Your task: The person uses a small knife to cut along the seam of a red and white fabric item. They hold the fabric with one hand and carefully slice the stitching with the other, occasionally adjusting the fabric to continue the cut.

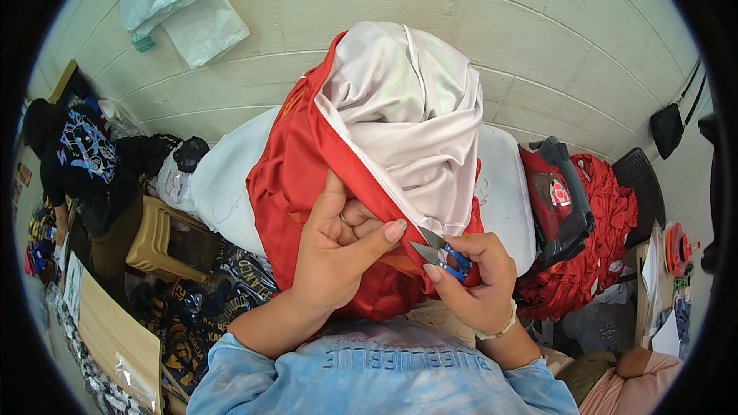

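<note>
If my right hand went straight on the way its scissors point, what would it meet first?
The scissors in your right hand would likely meet the red cloth beside your left thumb, or the thumb itself; depth is unclear.

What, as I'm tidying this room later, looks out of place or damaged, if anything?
The red cloth at right lies in a crumpled heap, and the dark printed garments at left are jumbled beside the tan stool; both look untidy. I see no damage.

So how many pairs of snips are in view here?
1: the blue-handled snips in the person's right hand, blades apart, beside the edge of the red-and-white fabric that the left hand holds. Any under the fabric would be hidden.
</note>
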`<state>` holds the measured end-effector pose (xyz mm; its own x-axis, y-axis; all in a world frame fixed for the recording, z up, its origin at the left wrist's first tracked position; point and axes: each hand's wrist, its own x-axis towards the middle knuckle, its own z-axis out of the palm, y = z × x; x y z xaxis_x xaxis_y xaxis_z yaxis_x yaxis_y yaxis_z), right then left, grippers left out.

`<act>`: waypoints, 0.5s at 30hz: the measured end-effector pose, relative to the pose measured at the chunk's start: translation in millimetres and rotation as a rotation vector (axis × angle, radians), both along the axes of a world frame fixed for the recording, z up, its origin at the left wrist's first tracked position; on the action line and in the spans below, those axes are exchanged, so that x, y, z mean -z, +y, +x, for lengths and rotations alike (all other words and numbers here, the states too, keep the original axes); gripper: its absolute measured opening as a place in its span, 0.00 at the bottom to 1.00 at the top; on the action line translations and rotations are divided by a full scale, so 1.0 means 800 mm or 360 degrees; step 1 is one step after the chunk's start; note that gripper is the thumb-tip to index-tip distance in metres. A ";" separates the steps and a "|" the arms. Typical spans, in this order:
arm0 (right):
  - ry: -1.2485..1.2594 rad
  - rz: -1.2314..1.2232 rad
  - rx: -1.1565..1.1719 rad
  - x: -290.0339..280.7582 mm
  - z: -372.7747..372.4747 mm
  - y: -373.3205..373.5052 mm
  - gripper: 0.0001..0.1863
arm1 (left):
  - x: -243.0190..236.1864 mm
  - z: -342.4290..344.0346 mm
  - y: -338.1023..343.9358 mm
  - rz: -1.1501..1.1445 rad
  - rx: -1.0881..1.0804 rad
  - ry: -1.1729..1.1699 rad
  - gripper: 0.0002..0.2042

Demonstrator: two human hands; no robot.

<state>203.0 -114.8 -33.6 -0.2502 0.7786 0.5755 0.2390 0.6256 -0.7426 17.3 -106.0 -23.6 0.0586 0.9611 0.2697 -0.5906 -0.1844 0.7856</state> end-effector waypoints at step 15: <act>0.0191 -0.0039 -0.0110 0.011 -0.010 0.012 0.17 | 0.001 -0.006 -0.006 -0.0050 0.0082 -0.0012 0.41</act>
